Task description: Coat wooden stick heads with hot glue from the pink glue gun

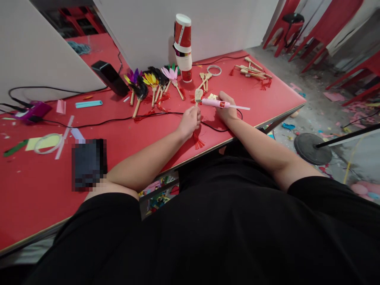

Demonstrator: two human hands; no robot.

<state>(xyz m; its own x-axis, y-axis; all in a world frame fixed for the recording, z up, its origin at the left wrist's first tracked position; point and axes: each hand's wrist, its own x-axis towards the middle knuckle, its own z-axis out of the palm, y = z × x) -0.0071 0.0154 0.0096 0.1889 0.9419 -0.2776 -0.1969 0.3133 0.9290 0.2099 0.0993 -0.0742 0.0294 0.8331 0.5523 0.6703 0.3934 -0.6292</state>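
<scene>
Head view: our left hand [190, 120] is gripping a small paddle [198, 95]; our right hand [228, 112] is holding a glue gun [213, 103] at the paddle's three o'clock; more paddles [251, 72] are lying toward two.

Your right hand [227, 113] hides the grip of the pink glue gun [214, 103]; your left hand [190, 120] covers part of the wooden piece [198, 94]. Pixelation obscures the dark object [89, 164] beside your left arm [148, 158]. The left edge cuts off your desk [32, 198].

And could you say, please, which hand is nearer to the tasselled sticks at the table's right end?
Right: the right hand is left of the tasselled sticks; the left hand is farther left.
</scene>
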